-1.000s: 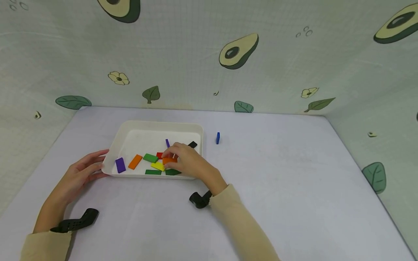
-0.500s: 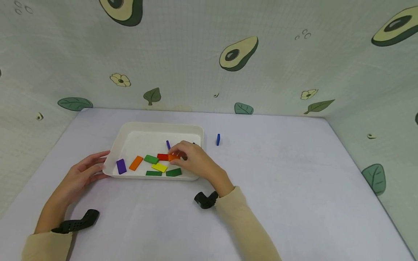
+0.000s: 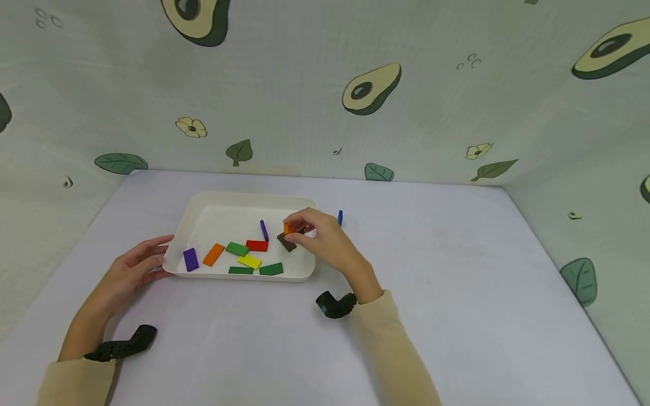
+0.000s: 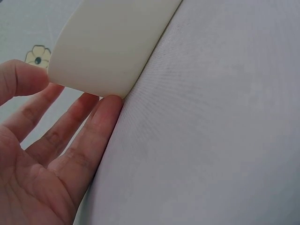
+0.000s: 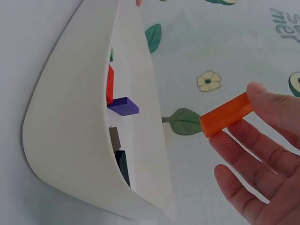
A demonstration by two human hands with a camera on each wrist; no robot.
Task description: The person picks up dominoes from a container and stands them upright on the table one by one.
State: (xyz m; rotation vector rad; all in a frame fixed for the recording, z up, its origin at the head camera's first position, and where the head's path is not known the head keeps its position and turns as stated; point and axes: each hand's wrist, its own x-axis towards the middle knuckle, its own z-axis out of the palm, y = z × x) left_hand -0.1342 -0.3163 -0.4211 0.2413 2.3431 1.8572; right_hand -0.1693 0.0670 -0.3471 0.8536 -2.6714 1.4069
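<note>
The right hand (image 3: 325, 234) pinches an orange block (image 5: 227, 114) in its fingers above the tray (image 3: 218, 220), apparently to clear the brown block (image 3: 286, 242). The left hand (image 3: 127, 268), fingers apart, touches the tray's left end, likely steadying it.

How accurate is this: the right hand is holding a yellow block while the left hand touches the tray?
Not quite: the block in the right hand is orange, not yellow, as the right wrist view shows. The left hand does touch the tray.
</note>
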